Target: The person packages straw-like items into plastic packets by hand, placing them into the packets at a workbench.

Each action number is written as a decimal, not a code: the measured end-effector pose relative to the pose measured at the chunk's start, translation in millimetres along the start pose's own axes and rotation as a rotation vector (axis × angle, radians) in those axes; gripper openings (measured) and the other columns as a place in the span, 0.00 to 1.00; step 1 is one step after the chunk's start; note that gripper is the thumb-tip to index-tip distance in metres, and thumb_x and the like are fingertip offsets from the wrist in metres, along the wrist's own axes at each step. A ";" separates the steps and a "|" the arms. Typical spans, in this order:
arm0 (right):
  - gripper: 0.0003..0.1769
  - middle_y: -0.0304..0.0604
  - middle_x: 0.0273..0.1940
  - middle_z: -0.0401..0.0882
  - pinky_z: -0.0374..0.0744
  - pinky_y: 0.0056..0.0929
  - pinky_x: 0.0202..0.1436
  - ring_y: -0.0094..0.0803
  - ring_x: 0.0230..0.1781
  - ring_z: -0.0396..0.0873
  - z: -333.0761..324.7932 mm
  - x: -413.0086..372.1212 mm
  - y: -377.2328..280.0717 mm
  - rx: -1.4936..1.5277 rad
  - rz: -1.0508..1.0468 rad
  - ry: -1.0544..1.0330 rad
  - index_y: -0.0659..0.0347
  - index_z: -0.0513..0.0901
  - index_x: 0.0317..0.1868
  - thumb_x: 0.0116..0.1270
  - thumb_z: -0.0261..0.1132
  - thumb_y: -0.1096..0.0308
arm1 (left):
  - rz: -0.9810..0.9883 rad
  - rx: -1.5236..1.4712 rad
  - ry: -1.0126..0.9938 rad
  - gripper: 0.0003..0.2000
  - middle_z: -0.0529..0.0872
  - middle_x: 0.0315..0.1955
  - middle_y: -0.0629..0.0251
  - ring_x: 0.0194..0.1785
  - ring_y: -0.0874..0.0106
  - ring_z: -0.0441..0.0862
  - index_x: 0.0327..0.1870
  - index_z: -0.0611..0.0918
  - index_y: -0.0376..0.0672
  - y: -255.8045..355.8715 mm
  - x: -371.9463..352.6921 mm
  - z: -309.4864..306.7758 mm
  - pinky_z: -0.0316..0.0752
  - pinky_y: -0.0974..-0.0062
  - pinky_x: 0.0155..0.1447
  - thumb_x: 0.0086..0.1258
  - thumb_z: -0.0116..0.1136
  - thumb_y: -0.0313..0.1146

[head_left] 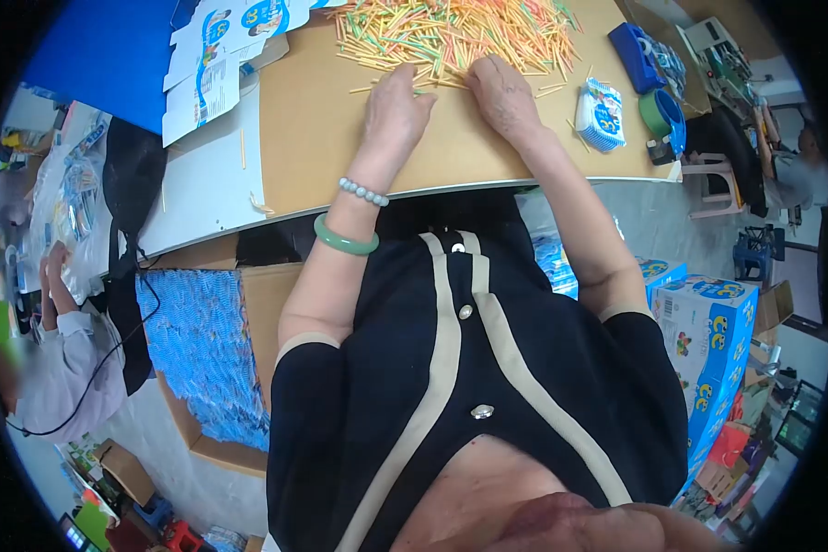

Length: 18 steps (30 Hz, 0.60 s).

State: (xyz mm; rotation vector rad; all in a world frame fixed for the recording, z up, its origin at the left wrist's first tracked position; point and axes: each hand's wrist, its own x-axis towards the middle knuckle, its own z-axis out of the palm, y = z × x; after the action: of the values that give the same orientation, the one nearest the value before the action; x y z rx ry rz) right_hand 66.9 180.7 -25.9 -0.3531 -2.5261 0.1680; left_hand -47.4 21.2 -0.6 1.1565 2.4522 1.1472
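A loose heap of thin coloured sticks, yellow, orange, pink and green, covers the far part of the tan tabletop. At its near edge my left hand has its fingers curled down among the sticks, thumb out to the right. A yellow stick pokes out on its left side and a green one shows by the thumb. My right hand lies just to the right, fingers bent and pressed onto sticks at the heap's edge. The undersides of both hands are hidden. Right of it sits a blue-and-white wrapped pack.
Flattened printed cartons lie at the table's left. A tape dispenser and a blue holder stand at the right edge. An open box of blue wrappers is below left; stacked cartons stand right. Another person is at far left.
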 end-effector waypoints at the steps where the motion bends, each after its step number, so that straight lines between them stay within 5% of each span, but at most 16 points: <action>1: 0.08 0.49 0.35 0.75 0.76 0.41 0.37 0.49 0.37 0.77 2.9 6.3 -0.1 -0.002 -0.004 0.001 0.60 0.74 0.37 0.63 0.63 0.67 | 0.000 -0.100 0.016 0.19 0.83 0.37 0.52 0.40 0.59 0.82 0.48 0.78 0.33 -2.0 2.6 4.7 0.77 0.62 0.45 0.57 0.66 0.32; 5: 0.10 0.48 0.30 0.74 0.77 0.42 0.35 0.47 0.34 0.77 15.4 28.7 -6.6 0.067 -0.103 0.127 0.61 0.74 0.32 0.64 0.63 0.63 | -0.086 -0.466 0.010 0.16 0.82 0.33 0.57 0.34 0.67 0.82 0.47 0.79 0.32 -10.3 -4.7 7.2 0.78 0.68 0.39 0.59 0.64 0.29; 9: 0.18 0.49 0.32 0.78 0.78 0.39 0.36 0.45 0.36 0.80 8.6 40.6 -21.2 -0.249 0.230 0.114 0.62 0.78 0.34 0.62 0.65 0.53 | -0.193 -0.533 0.024 0.14 0.81 0.29 0.62 0.29 0.73 0.80 0.47 0.78 0.31 -25.6 -11.2 -3.8 0.77 0.74 0.32 0.61 0.62 0.26; 12: 0.23 0.52 0.35 0.82 0.79 0.36 0.38 0.44 0.38 0.82 -5.0 62.4 -44.4 -0.260 0.531 -0.241 0.61 0.83 0.38 0.57 0.68 0.47 | -0.271 -0.581 0.032 0.14 0.80 0.27 0.63 0.27 0.75 0.79 0.49 0.77 0.31 -24.6 -16.5 -7.1 0.77 0.77 0.29 0.62 0.60 0.25; 18: 0.22 0.53 0.40 0.84 0.80 0.36 0.43 0.44 0.42 0.83 9.7 95.6 -42.5 -0.162 0.472 -0.469 0.61 0.84 0.42 0.57 0.66 0.50 | -0.327 -0.768 0.064 0.15 0.79 0.27 0.65 0.25 0.78 0.79 0.52 0.74 0.31 -16.4 -21.2 -11.5 0.77 0.80 0.25 0.64 0.55 0.21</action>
State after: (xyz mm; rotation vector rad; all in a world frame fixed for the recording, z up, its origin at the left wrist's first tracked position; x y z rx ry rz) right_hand -24.0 167.0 25.0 -1.0861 -2.8750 0.2510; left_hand -47.8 -7.1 -7.6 0.4758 1.8255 1.7770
